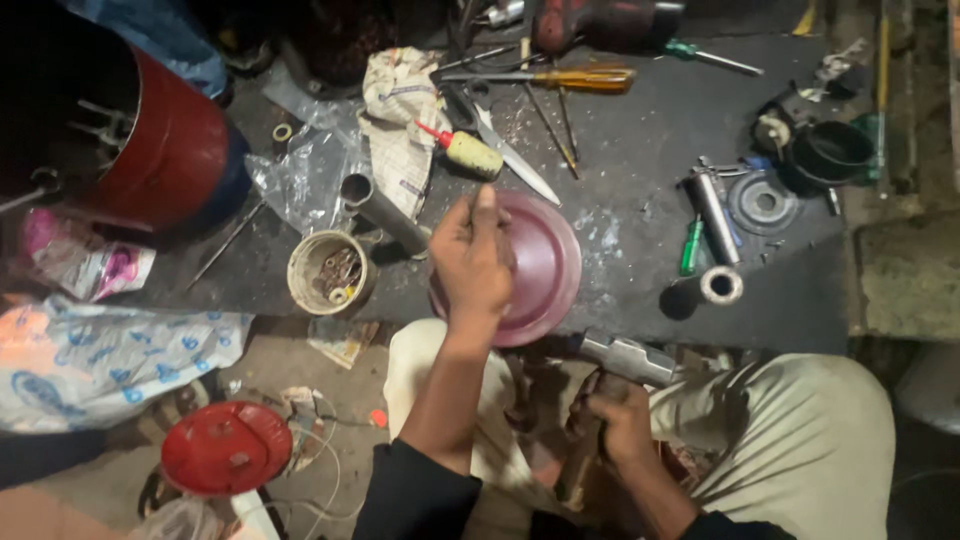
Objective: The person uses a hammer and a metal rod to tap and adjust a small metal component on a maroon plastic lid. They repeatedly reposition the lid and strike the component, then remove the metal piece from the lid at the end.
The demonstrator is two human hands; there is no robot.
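My left hand (pixel 472 262) rests on top of a round maroon lid (pixel 545 268) lying at the near edge of the dark workbench (pixel 640 140), fingers curled over its centre. My right hand (pixel 622 420) is lower, between my knees, closed around a wooden-handled hammer (pixel 618 362) whose grey metal head points up toward the bench edge. Part of the lid is hidden under the left hand.
A small tub of rusty screws (pixel 328 270) and a metal pipe (pixel 385 213) sit left of the lid. Screwdrivers (pixel 560 80), a short pipe piece (pixel 720 285), a black bowl (pixel 832 150) and a red cylinder (pixel 170 140) crowd the bench. A red disc (pixel 226 447) lies on the floor.
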